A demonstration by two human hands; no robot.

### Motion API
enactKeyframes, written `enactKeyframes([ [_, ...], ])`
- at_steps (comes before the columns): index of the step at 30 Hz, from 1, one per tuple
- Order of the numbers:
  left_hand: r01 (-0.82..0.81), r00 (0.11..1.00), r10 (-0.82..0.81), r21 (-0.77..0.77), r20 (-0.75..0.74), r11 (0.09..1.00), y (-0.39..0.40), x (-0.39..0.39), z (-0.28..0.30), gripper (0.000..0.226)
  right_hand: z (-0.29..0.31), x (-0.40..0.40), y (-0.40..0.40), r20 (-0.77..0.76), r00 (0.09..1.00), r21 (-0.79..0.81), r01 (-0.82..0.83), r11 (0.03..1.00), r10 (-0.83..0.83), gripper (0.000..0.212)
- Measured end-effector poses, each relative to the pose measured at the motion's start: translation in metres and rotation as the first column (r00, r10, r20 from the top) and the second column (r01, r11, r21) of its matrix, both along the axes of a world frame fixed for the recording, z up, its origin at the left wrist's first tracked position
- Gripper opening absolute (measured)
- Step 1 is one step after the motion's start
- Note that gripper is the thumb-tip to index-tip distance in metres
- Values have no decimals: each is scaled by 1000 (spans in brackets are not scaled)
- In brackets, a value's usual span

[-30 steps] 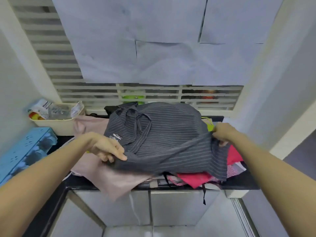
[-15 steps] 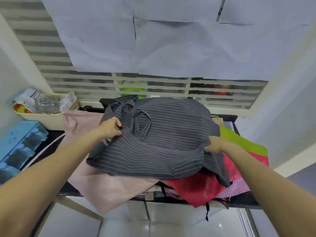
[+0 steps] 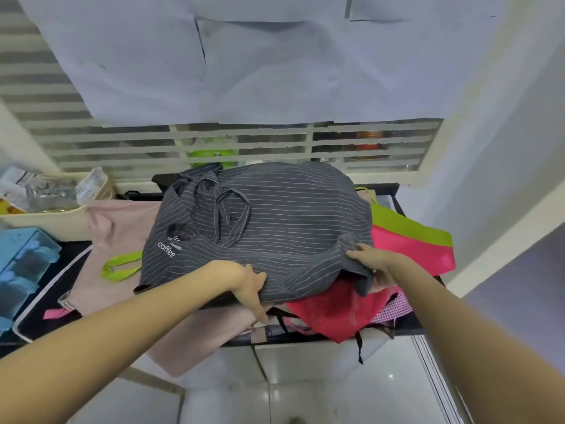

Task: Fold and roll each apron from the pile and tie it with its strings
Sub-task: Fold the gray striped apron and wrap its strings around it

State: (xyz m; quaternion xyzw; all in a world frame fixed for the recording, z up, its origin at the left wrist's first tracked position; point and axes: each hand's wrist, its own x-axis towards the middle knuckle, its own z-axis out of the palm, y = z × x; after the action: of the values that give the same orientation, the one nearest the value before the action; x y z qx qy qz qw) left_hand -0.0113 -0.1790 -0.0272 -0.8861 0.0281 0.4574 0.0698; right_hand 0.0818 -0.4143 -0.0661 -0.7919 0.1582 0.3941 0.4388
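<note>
A dark grey pinstriped apron (image 3: 275, 221) with a white "coffee" logo lies on top of a pile of aprons on a black counter (image 3: 33, 319). Its strings (image 3: 226, 209) lie looped on its upper left part. My left hand (image 3: 249, 286) grips the apron's near edge at the middle. My right hand (image 3: 371, 263) holds the near right corner, with the cloth bunched over its fingers. Below lie a pale pink apron (image 3: 122, 234), a red one (image 3: 339, 310) and a pink and lime green one (image 3: 412, 243).
A cream basket (image 3: 46, 218) of packets stands at the back left, with a blue plastic organiser (image 3: 21, 264) in front of it. A louvred window (image 3: 244, 145) covered with paper sheets is behind the pile. White tiled floor lies below the counter edge.
My left hand moved from the logo area at the apron's left down to the middle of its near edge. My right hand stayed on the right corner. The camera tilted down and closer.
</note>
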Motion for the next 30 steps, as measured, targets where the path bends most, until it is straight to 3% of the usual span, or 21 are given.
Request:
enactKeyframes([
  [2, 11, 997, -15, 60, 72, 998, -1, -11, -15, 95, -6, -5, 8, 170, 985, -74, 23, 997, -11, 40],
  [4, 13, 986, -29, 94, 166, 995, 3, -18, -24, 81, -4, -3, 15, 322, 907, -395, -131, 909, 271, 40],
  [6, 10, 977, -27, 80, 213, 997, 6, -21, -26, 71, 12, 4, 20, 376, 766, -612, -217, 760, 521, 35],
  [9, -1, 970, -9, 43, 242, 999, 8, -21, -14, 65, 63, 19, 9, 414, 550, -812, -137, 568, 725, 28],
  [11, 5, 955, 6, -36, 296, 999, 4, -18, -4, 58, 99, 29, -6, 380, 509, -895, -10, 447, 773, 31],
  [14, 91, 955, -27, -205, 297, 974, -15, -13, -4, 56, 116, 35, -34, 223, 541, -974, 84, 212, 811, 34],
  [17, 201, 978, -180, -233, 108, 951, -29, -10, -12, 75, 84, 27, -48, -23, 577, -998, -63, 16, 817, 36],
  [19, 139, 990, -118, -341, 81, 930, -21, -4, -12, 76, 57, 27, -43, -123, 544, -983, -182, -27, 830, 37],
  [22, 53, 965, 60, -411, 257, 910, 12, 13, -12, 58, 31, 40, -7, -96, 356, -916, -396, 57, 929, 32],
  [24, 42, 911, 84, -293, 404, 955, 39, 25, -15, 50, 28, 46, 34, 19, 267, -829, -534, 164, 963, 34],
  [26, -20, 888, 91, -159, 451, 987, 64, 35, -19, 55, 28, 46, 76, 177, 241, -699, -651, 294, 954, 37],
  [28, -128, 895, 140, -58, 423, 990, 88, 40, -28, 63, 28, 36, 114, 346, 342, -456, -752, 475, 874, 39],
  [30, -219, 908, 197, 16, 370, 976, 108, 39, -37, 66, 25, 23, 149, 394, 519, -123, -788, 603, 758, 43],
])
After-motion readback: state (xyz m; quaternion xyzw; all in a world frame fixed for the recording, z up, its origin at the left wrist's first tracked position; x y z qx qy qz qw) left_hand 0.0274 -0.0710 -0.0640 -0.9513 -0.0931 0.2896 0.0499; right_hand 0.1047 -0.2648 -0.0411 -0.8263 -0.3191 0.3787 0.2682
